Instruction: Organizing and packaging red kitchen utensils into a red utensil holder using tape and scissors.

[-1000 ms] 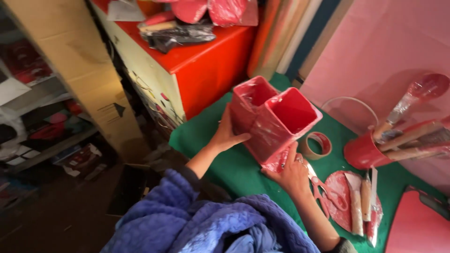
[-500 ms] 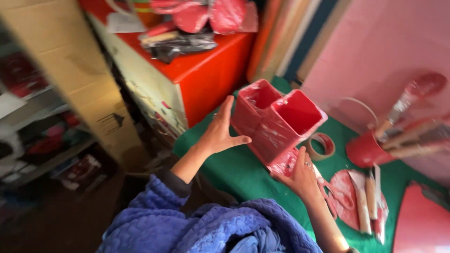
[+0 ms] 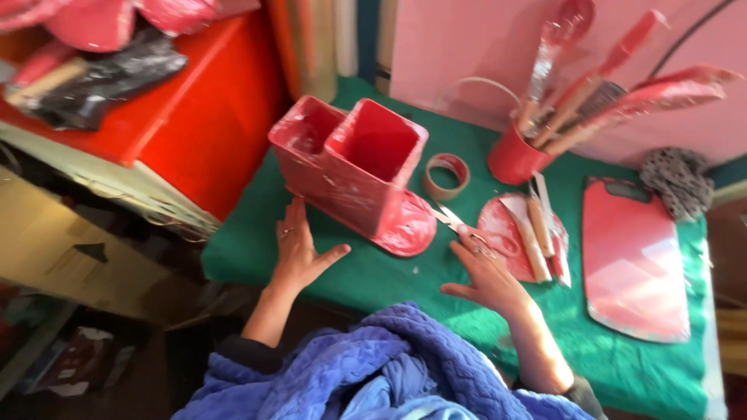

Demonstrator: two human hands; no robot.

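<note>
Your left hand (image 3: 299,253) lies flat and released on the green cloth (image 3: 373,272), fingertips just touching the base of the one pink holder (image 3: 354,167), which stands upright with two square compartments and a round drip tray at its foot. Your right hand (image 3: 486,276) is also spread open, grasping nothing, its fingers resting on one pair of scissors (image 3: 459,225) whose handles it mostly hides. Beyond that hand sits one tape roll (image 3: 447,176). To its right lie a packet of utensils (image 3: 529,237), count unclear, and one pink cutting board (image 3: 634,260). One red cup (image 3: 513,159) holds several blurred utensils, cut off at the top edge.
</note>
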